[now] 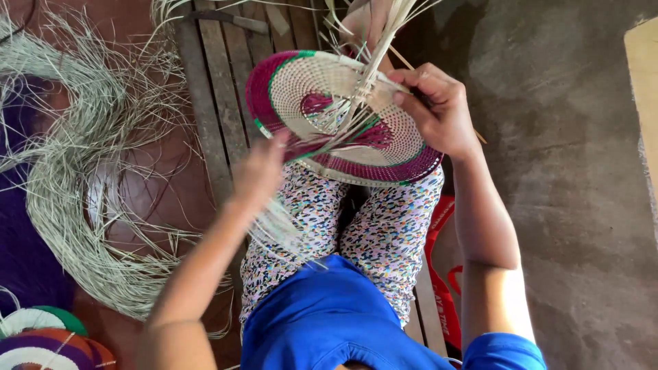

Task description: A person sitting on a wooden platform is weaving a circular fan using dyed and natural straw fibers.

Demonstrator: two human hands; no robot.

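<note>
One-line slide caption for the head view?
Right hand grips a woven disc on the lap; left hand pulls pale fibre strands.

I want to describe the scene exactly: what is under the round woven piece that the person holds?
Under the woven piece are the knees in patterned trousers and a slatted bench. The part directly beneath it is covered.

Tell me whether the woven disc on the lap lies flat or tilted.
Tilted: the woven disc slants, its left edge raised, its lower right edge resting on the knees.
</note>
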